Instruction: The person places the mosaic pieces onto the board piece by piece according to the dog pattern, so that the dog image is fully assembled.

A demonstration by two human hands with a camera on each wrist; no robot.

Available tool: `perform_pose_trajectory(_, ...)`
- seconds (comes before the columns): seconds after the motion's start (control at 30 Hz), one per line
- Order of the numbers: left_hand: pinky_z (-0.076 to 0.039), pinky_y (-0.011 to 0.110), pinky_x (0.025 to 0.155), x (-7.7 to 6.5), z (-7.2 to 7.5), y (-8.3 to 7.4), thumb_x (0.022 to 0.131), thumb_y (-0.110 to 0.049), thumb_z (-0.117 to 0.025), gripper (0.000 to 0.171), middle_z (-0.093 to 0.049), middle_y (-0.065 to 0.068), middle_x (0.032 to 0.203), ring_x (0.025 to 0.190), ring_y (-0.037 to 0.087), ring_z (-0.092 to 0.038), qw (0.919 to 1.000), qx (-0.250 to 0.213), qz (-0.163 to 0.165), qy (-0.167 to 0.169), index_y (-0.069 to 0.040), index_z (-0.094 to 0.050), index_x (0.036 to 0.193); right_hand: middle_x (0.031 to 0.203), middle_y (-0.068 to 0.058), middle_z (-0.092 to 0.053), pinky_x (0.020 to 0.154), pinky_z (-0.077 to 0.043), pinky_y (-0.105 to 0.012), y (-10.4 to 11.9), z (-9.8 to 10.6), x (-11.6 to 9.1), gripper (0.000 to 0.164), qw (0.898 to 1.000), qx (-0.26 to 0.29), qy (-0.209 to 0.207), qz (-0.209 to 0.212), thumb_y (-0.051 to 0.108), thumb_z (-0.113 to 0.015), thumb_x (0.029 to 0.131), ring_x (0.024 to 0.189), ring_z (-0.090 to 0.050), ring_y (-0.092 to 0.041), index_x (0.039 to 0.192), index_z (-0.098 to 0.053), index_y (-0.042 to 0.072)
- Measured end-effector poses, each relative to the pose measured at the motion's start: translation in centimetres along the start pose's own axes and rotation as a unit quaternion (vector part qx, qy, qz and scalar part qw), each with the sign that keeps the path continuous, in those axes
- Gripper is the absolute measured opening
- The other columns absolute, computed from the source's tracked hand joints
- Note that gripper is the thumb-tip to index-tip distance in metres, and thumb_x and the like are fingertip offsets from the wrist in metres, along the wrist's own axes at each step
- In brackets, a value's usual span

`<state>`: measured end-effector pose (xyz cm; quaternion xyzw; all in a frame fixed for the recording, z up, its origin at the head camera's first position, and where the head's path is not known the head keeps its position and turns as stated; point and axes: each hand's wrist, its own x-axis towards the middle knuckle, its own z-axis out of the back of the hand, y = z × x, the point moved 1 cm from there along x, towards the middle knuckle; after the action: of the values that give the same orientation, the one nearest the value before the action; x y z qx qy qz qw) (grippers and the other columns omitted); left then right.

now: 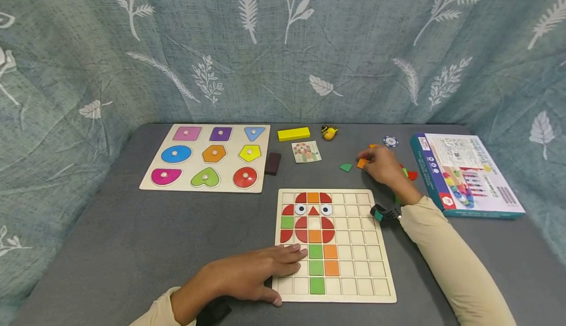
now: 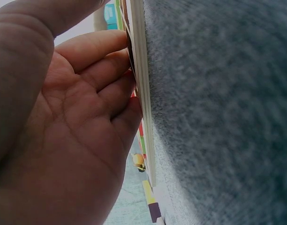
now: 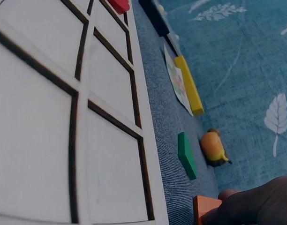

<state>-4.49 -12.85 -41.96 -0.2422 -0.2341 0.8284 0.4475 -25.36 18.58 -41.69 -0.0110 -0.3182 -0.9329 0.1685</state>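
My left hand (image 1: 258,271) rests on the left edge of a wooden grid board (image 1: 355,252), fingers extended over the cells. The left wrist view shows its palm (image 2: 78,140) beside the board's edge (image 2: 144,93). Red, orange and green pieces and two eye discs form a figure in the grid. Beyond the board's far right corner, my right hand (image 1: 383,167) pinches an orange square tile (image 1: 362,163) at table height. A green piece (image 1: 346,167) lies just left of it. Several other pieces, among them a red one (image 1: 412,175), are partly hidden by the hand.
A shape puzzle board (image 1: 230,178) lies at the back left. Near it are a dark block (image 1: 272,163), a yellow block (image 1: 294,134), a picture card (image 1: 306,152) and a small yellow toy (image 1: 329,132). On the right are a chip (image 1: 390,141) and a box (image 1: 473,173).
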Motion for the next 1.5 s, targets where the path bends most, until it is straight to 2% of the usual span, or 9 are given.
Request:
perform_pose_trajectory(0.2, -0.029, 0.036, 0.111, 0.0, 0.0, 0.0, 0.087, -0.029, -0.074, 0.07, -0.027, 0.001, 0.157, 0.145, 0.019, -0.02, 1.0, 0.005, -0.001, -0.001, -0.007, -0.044, 0.146, 0.095, -0.023, -0.066, 0.076, -0.049, -0.048, 0.3, 0.1, -0.4, 0.021, 1.0, 0.003, -0.005, 0.005, -0.01, -0.061, 0.081, 0.087, -0.061, -0.036, 0.1, -0.07, -0.009)
perform_pose_trajectory(0.4, -0.029, 0.036, 0.111, 0.1, 0.0, 0.1, 0.087, -0.029, -0.073, 0.069, -0.027, 0.001, 0.157, 0.145, 0.019, -0.02, 1.0, 0.005, -0.003, -0.002, -0.008, -0.044, 0.146, 0.089, -0.018, -0.065, 0.069, -0.049, -0.042, 0.5, 0.0, -0.8, 0.018, 1.0, 0.009, 0.012, 0.009, -0.006, -0.063, 0.086, 0.079, -0.061, -0.03, 0.103, -0.068, -0.006)
perform_pose_trajectory(0.67, -0.029, 0.036, 0.111, 0.1, -0.1, 0.2, 0.087, -0.03, -0.073, 0.07, -0.027, 0.001, 0.157, 0.145, 0.018, -0.02, 1.0, 0.005, -0.005, -0.003, -0.008, -0.044, 0.146, 0.092, -0.019, -0.065, 0.07, -0.047, -0.041, 0.3, 0.0, -1.5, 0.016, 1.0, 0.015, 0.007, 0.018, -0.003, -0.062, 0.09, 0.079, -0.059, -0.03, 0.104, -0.068, -0.007)
perform_pose_trajectory(0.83, -0.028, 0.036, 0.111, 0.1, 0.0, 0.2, 0.087, -0.029, -0.073, 0.069, -0.027, 0.001, 0.157, 0.145, 0.019, -0.02, 1.0, 0.002, -0.007, -0.003, -0.008, -0.044, 0.146, 0.095, -0.02, -0.065, 0.069, -0.047, -0.04, 0.1, 0.3, -1.8, 0.019, 1.0, 0.024, 0.009, 0.008, -0.004, -0.06, 0.091, 0.081, -0.059, -0.03, 0.108, -0.067, -0.008)
perform_pose_trajectory(1.03, -0.029, 0.036, 0.111, 0.1, 0.0, 0.2, 0.088, -0.029, -0.073, 0.069, -0.027, 0.001, 0.157, 0.145, 0.018, -0.019, 1.0, 0.0, -0.003, -0.001, -0.008, -0.044, 0.146, 0.094, -0.02, -0.064, 0.067, -0.045, -0.038, -0.3, 0.5, -1.8, 0.022, 1.0, 0.014, 0.017, -0.003, -0.003, -0.059, 0.091, 0.079, -0.057, -0.028, 0.111, -0.066, -0.008)
perform_pose_trajectory(1.23, -0.028, 0.036, 0.111, 0.1, -0.1, 0.1, 0.088, -0.03, -0.073, 0.069, -0.026, 0.0, 0.158, 0.145, 0.018, -0.019, 1.0, -0.003, 0.0, -0.001, -0.009, -0.043, 0.147, 0.099, -0.022, -0.066, 0.064, -0.044, -0.036, -0.9, 0.6, -1.8, 0.023, 1.0, 0.009, 0.013, 0.008, -0.002, -0.061, 0.091, 0.075, -0.057, -0.027, 0.112, -0.067, -0.009)
perform_pose_trajectory(1.37, -0.028, 0.036, 0.112, 0.1, -0.1, 0.2, 0.088, -0.03, -0.072, 0.069, -0.026, 0.0, 0.158, 0.145, 0.018, -0.019, 1.0, -0.006, 0.0, 0.001, -0.009, -0.043, 0.147, 0.106, -0.026, -0.063, 0.066, -0.045, -0.041, -1.6, 1.2, -2.2, 0.024, 1.0, 0.009, -0.002, 0.012, -0.003, -0.061, 0.092, 0.079, -0.056, -0.032, 0.114, -0.066, -0.009)
perform_pose_trajectory(1.5, -0.028, 0.036, 0.112, 0.1, -0.1, 0.2, 0.088, -0.03, -0.073, 0.069, -0.026, 0.001, 0.158, 0.145, 0.018, -0.019, 1.0, -0.002, -0.004, -0.001, -0.008, -0.043, 0.147, 0.113, -0.03, -0.06, 0.078, -0.044, -0.052, -2.4, 1.8, -2.6, 0.027, 1.0, -0.011, -0.02, 0.015, -0.006, -0.063, 0.088, 0.094, -0.056, -0.04, 0.115, -0.066, -0.01)
